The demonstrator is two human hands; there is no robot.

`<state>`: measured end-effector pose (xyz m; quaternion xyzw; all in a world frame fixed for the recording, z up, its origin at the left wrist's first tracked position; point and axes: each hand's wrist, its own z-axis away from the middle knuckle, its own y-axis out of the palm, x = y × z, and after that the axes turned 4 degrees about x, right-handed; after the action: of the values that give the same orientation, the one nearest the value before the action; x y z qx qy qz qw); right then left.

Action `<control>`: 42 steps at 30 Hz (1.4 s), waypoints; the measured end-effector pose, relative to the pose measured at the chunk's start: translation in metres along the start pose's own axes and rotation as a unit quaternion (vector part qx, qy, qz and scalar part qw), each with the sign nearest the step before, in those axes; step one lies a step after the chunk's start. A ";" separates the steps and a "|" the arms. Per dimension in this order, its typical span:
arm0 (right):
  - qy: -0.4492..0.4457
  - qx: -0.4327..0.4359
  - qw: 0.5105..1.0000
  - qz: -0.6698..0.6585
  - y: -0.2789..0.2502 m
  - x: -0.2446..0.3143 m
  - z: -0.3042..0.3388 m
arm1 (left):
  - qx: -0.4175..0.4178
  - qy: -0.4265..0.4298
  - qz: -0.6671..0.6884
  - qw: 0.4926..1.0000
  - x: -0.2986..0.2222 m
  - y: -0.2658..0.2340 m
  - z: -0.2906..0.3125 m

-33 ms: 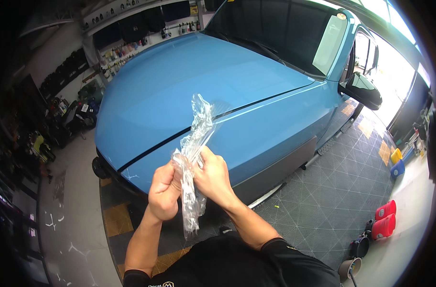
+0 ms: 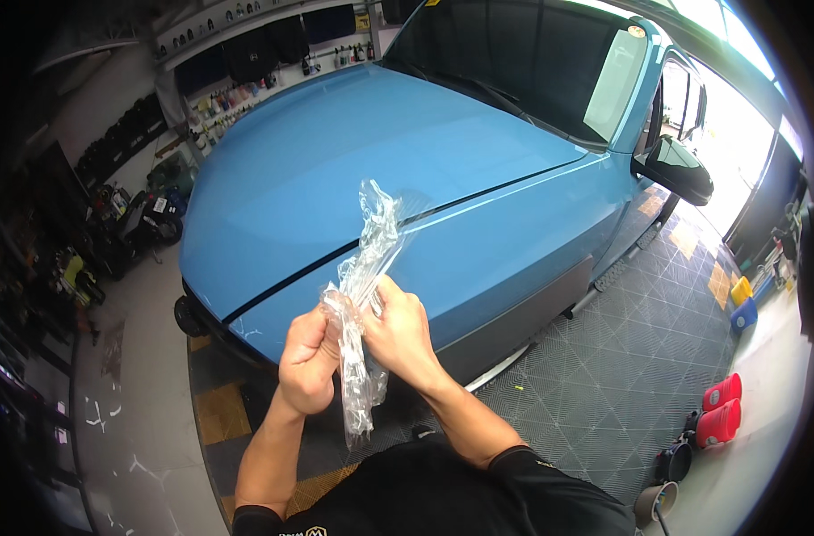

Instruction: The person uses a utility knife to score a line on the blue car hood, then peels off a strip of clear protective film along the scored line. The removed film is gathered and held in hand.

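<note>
A bunched length of crinkled clear plastic film (image 2: pixel 380 228) is held out in front of my body, between me and the blue vehicle (image 2: pixel 362 134). My left hand (image 2: pixel 307 362) is closed around its middle, thumb pointing up. Just to the right, my right hand (image 2: pixel 403 335) grips the same film, its fingers partly hidden behind the folds. One loose end rises beyond my hands, with the vehicle's bonnet and fender behind it. The other end hangs below them toward my dark shirt. Whether anything is wrapped inside the film, I cannot tell.
Red buckets (image 2: pixel 719 422) and a grey container (image 2: pixel 655 503) stand along the right wall. The side mirror (image 2: pixel 678 170) juts out at the right. Shelves of bottles (image 2: pixel 233 100) line the back, and a motorcycle (image 2: pixel 152 219) is at the left. Patterned tiles (image 2: pixel 595 393) cover the floor.
</note>
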<state>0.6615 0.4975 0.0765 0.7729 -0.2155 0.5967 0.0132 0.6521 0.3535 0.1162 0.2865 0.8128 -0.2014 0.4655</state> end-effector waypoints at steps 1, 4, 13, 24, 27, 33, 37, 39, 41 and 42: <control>0.017 0.002 1.000 -0.011 0.003 0.001 0.002 | -0.005 0.000 0.001 1.000 -0.002 -0.002 0.003; -0.008 -0.011 0.999 0.048 0.007 -0.003 0.003 | -0.020 -0.012 0.012 1.000 -0.003 -0.005 0.010; -0.001 -0.019 0.997 0.076 0.011 -0.025 0.001 | 0.031 0.058 -0.011 0.998 0.006 -0.019 0.025; 0.020 0.005 0.999 0.047 0.025 -0.051 0.006 | 0.045 0.112 -0.097 0.988 -0.007 -0.024 0.053; 0.018 0.003 0.998 0.053 0.027 -0.051 0.005 | 0.040 0.098 -0.100 0.989 -0.012 -0.026 0.063; 0.021 -0.022 0.999 0.026 0.032 -0.054 0.002 | 0.047 0.098 -0.113 0.988 -0.012 -0.036 0.084; 0.003 -0.049 0.999 -0.010 0.028 -0.062 0.001 | 0.053 0.097 -0.104 0.989 -0.010 -0.040 0.091; 0.010 -0.050 0.999 0.002 0.027 -0.066 0.001 | 0.049 0.098 -0.108 0.988 -0.012 -0.041 0.094; 0.006 -0.053 0.998 -0.021 0.028 -0.069 0.002 | 0.058 0.099 -0.119 0.986 -0.015 -0.044 0.096; 0.007 -0.046 0.998 -0.048 0.027 -0.069 0.003 | 0.068 0.101 -0.127 0.984 -0.017 -0.045 0.099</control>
<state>0.6408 0.4939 0.0048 0.7765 -0.2051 0.5905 0.0789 0.6929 0.2557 0.0858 0.2309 0.8698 -0.2834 0.3314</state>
